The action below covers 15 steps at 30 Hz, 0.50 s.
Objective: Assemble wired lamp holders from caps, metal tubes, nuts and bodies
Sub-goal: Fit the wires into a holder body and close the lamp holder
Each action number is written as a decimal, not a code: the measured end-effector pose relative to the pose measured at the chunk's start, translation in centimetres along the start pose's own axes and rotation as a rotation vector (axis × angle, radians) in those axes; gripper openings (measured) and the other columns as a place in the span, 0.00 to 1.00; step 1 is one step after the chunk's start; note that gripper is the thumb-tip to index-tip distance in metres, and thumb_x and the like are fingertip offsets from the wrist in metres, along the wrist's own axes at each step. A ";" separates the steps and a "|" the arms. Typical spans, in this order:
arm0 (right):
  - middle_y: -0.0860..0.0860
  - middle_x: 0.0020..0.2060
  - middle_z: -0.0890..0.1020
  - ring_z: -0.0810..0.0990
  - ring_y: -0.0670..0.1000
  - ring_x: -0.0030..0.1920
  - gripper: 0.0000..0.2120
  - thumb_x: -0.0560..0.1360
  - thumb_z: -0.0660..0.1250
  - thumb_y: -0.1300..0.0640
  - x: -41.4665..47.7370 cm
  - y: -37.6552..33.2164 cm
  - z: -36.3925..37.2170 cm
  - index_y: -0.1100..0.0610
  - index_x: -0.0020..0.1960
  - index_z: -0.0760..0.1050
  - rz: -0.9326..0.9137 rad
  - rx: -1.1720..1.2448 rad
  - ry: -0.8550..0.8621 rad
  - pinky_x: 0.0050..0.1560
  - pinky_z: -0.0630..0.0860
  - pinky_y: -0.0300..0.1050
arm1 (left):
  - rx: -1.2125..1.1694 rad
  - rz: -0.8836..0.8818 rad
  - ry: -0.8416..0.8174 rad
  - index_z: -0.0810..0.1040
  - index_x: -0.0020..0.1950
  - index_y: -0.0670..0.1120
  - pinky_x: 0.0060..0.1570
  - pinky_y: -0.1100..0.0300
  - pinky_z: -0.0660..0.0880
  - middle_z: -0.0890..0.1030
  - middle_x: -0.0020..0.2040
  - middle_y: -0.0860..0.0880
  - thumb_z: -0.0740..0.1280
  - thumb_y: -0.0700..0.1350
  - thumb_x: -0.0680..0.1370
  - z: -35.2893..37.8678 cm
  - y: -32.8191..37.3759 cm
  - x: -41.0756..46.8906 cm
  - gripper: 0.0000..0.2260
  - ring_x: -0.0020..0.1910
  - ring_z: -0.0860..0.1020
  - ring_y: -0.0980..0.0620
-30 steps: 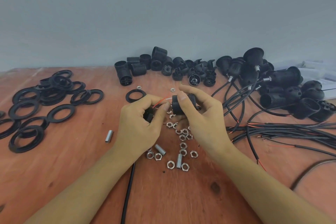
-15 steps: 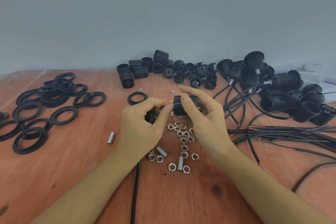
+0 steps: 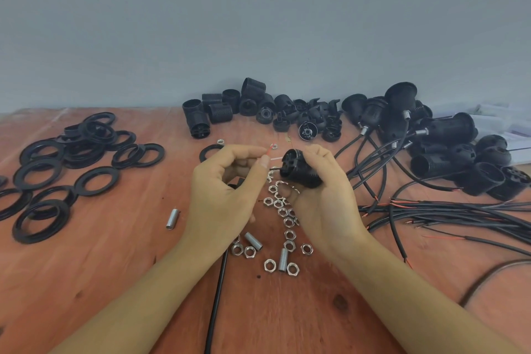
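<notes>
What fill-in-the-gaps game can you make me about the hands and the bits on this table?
1. The right hand holds a body whose colour is ____.
2. The left hand pinches two thin wires, one white and one ____.
3. The rings lie on the ____ side of the table.
4. The shiny nuts near the hands are made of ____.

Missing words: black; red; left; metal.

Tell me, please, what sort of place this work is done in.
Probably a small workshop or home assembly bench: a wooden table against a plain wall, with loose piles of black rings, lamp holder bodies, metal nuts and cut cables.
</notes>
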State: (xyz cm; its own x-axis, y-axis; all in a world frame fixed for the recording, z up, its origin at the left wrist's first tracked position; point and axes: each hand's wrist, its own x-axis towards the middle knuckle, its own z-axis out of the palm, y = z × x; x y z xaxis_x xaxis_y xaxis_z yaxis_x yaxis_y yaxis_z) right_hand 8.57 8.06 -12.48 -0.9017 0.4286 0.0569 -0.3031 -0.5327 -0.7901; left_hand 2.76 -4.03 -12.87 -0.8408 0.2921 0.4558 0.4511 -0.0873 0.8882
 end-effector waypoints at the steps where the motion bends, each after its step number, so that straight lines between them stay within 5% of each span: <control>1: 0.55 0.42 0.77 0.78 0.50 0.38 0.01 0.77 0.63 0.60 0.1 0.0 0.0 0.57 0.48 0.71 0.017 0.028 0.008 0.39 0.73 0.45 | -0.013 -0.014 -0.004 0.83 0.46 0.53 0.17 0.60 0.71 0.82 0.36 0.50 0.71 0.43 0.76 0.1 0.1 0.0 0.04 0.31 0.80 0.45; 4: 0.57 0.43 0.75 0.75 0.53 0.39 0.08 0.77 0.58 0.64 0.3 -0.2 -0.2 0.58 0.55 0.70 0.069 0.144 0.034 0.34 0.72 0.43 | -0.020 -0.027 -0.028 0.83 0.45 0.53 0.17 0.60 0.70 0.82 0.35 0.49 0.71 0.47 0.74 0.2 0.4 -0.2 0.02 0.25 0.76 0.41; 9: 0.50 0.31 0.76 0.76 0.48 0.31 0.07 0.72 0.58 0.63 0.2 -0.2 -0.5 0.57 0.48 0.72 0.077 0.199 0.084 0.31 0.74 0.41 | 0.015 0.019 -0.110 0.83 0.41 0.50 0.17 0.65 0.68 0.80 0.33 0.54 0.71 0.43 0.71 0.5 0.9 -0.6 0.02 0.25 0.75 0.60; 15: 0.50 0.32 0.77 0.74 0.48 0.31 0.07 0.74 0.57 0.63 0.3 -0.2 -0.5 0.56 0.44 0.73 0.085 0.133 0.134 0.34 0.73 0.42 | 0.115 0.103 -0.190 0.84 0.41 0.47 0.24 0.72 0.70 0.81 0.33 0.54 0.73 0.35 0.73 0.3 1.0 -0.5 0.07 0.27 0.75 0.60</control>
State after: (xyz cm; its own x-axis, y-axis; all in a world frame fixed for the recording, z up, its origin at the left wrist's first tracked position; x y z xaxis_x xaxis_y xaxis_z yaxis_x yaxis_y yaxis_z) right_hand 8.52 8.63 -12.58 -0.8796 0.4661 -0.0952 -0.2735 -0.6591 -0.7006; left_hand 3.75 -4.01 -12.26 -0.7223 0.4620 0.5147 0.5718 -0.0199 0.8202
